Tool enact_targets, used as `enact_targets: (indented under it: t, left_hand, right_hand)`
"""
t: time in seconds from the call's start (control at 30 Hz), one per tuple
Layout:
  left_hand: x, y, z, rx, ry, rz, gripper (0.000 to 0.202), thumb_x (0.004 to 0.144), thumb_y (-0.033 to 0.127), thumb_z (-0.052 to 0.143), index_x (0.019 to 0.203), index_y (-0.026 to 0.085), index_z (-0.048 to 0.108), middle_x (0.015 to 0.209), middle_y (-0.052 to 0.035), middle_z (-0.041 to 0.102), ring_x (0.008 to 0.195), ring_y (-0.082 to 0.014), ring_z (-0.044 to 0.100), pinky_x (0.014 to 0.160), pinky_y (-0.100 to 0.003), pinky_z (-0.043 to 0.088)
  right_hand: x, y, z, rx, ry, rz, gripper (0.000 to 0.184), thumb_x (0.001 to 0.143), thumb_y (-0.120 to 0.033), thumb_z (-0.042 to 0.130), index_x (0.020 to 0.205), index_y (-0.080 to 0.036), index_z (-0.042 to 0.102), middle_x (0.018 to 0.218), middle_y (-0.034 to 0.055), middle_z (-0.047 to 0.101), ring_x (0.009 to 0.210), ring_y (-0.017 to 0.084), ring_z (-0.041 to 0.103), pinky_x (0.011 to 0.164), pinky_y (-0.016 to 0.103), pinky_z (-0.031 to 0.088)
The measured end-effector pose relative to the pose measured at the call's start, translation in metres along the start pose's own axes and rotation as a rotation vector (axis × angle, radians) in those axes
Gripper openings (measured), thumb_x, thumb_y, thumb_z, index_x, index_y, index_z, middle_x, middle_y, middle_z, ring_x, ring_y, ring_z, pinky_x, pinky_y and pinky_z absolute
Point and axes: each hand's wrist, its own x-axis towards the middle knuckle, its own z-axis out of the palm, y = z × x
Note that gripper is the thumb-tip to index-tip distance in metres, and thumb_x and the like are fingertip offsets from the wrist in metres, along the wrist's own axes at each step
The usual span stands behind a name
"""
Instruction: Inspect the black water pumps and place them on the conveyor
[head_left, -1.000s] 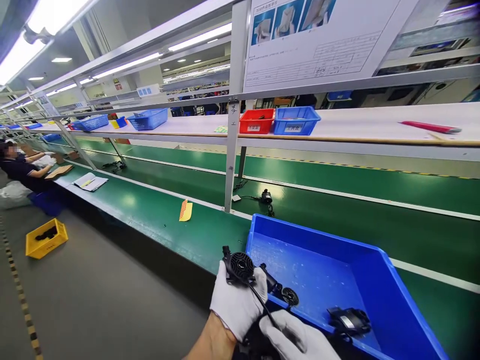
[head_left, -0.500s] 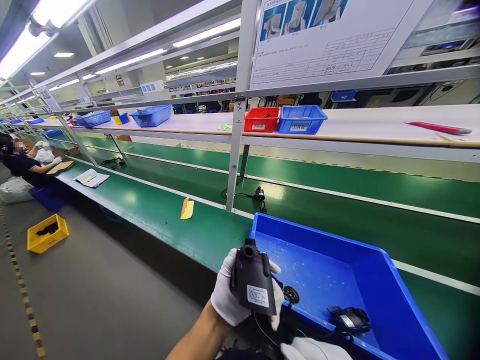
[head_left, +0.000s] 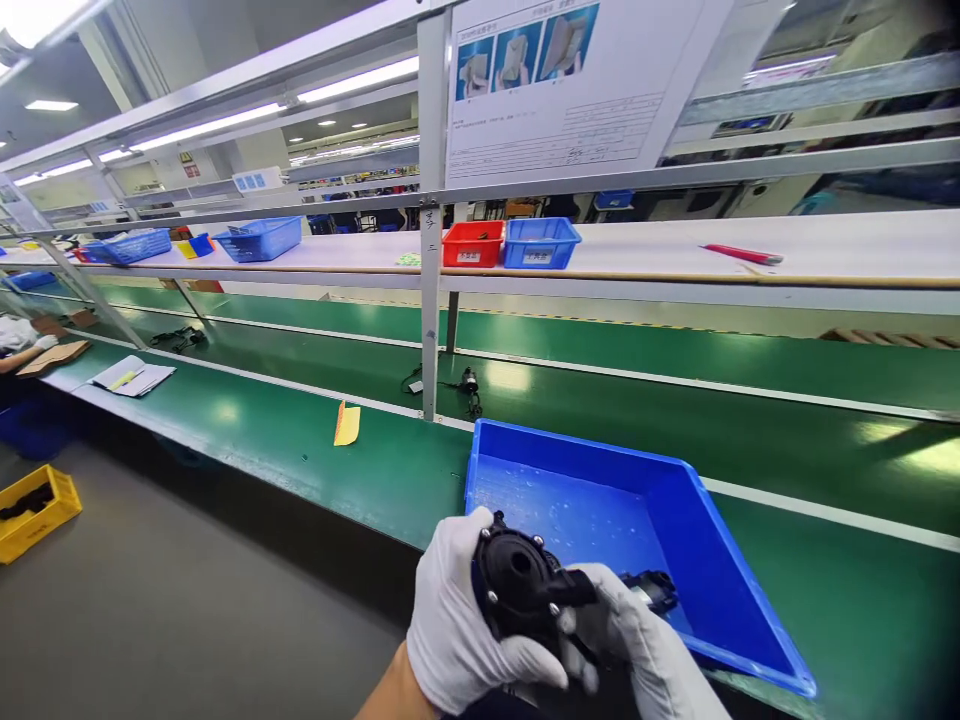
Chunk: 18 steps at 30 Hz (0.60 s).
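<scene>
In the head view, my white-gloved left hand [head_left: 454, 620] is wrapped round a black water pump [head_left: 514, 575]. Its round face, with a central hole and several screws around the rim, is turned up toward me. A short spout sticks out of the pump to the right. My gloved right hand [head_left: 634, 630] is closed about this spout side; its fingertips are partly smeared by motion. Just behind both hands stands a blue tray [head_left: 555, 490]. A second black pump [head_left: 652, 592] lies in the tray, partly hidden by my right hand.
A green bench [head_left: 285, 440] runs left, bearing a yellow paper tag [head_left: 346, 424] and papers [head_left: 133, 376]. Behind the upright post [head_left: 430, 300] lies another corded black device [head_left: 469, 382]. The shelf above holds a red bin [head_left: 472, 244], a blue bin [head_left: 541, 244] and a red pen [head_left: 742, 254].
The pump has turned from its labelled side to its round screwed face. My right hand has risen from the lower edge to the pump. The whole view has shifted rightward.
</scene>
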Motion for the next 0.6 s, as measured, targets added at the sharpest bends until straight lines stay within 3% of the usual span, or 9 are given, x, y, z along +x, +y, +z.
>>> enact_targets:
  t: [0.1,0.23,0.37,0.47,0.6]
  left_hand:
    - [-0.006,-0.002,0.009,0.287,0.055,0.188,0.115,0.062,0.098,0.053,0.152,0.029,0.037,0.118,-0.0113,0.066,0.102,-0.0297,0.070,0.087,-0.045,0.060]
    - [-0.011,0.002,0.013,0.368,0.081,0.245,0.114,0.066,0.097,0.049,0.155,0.027,0.034,0.119,-0.0123,0.066,0.103,-0.0293,0.069,0.086,-0.044,0.060]
    - [-0.014,0.006,0.011,0.302,0.051,0.180,0.114,0.064,0.084,0.072,0.157,0.030,0.034,0.123,-0.0139,0.066,0.107,-0.0332,0.066,0.093,-0.046,0.055]
    - [-0.015,0.008,0.010,0.229,-0.008,0.064,0.117,0.057,0.068,0.090,0.155,0.031,0.039,0.129,-0.0150,0.066,0.113,-0.0372,0.064,0.101,-0.049,0.050]
    - [-0.019,0.006,0.009,0.115,-0.029,0.028,0.121,0.050,0.062,0.096,0.153,0.031,0.043,0.129,-0.0139,0.065,0.113,-0.0377,0.062,0.105,-0.049,0.046]
  right_hand:
    - [0.001,0.000,-0.004,0.011,-0.079,-0.104,0.064,0.093,-0.083,0.036,0.095,-0.026,0.064,0.079,0.0029,0.067,0.068,0.019,0.062,0.061,0.029,0.054]
    - [0.006,0.007,-0.018,-0.193,-0.055,-0.245,0.057,0.101,-0.072,0.033,0.090,-0.025,0.064,0.077,0.0019,0.064,0.068,0.018,0.059,0.060,0.025,0.053]
    - [0.009,0.007,-0.025,-0.340,0.050,-0.330,0.059,0.101,-0.071,0.032,0.086,-0.024,0.065,0.080,0.0036,0.068,0.071,0.020,0.063,0.070,0.028,0.057]
    - [0.009,-0.002,-0.023,-0.464,0.021,-0.374,0.059,0.100,-0.071,0.033,0.081,-0.025,0.063,0.072,0.0024,0.064,0.063,0.019,0.058,0.063,0.026,0.054]
    - [0.007,-0.015,-0.021,-0.608,-0.028,-0.344,0.053,0.099,-0.070,0.043,0.072,-0.025,0.055,0.070,-0.0003,0.056,0.063,0.017,0.052,0.061,0.025,0.048]
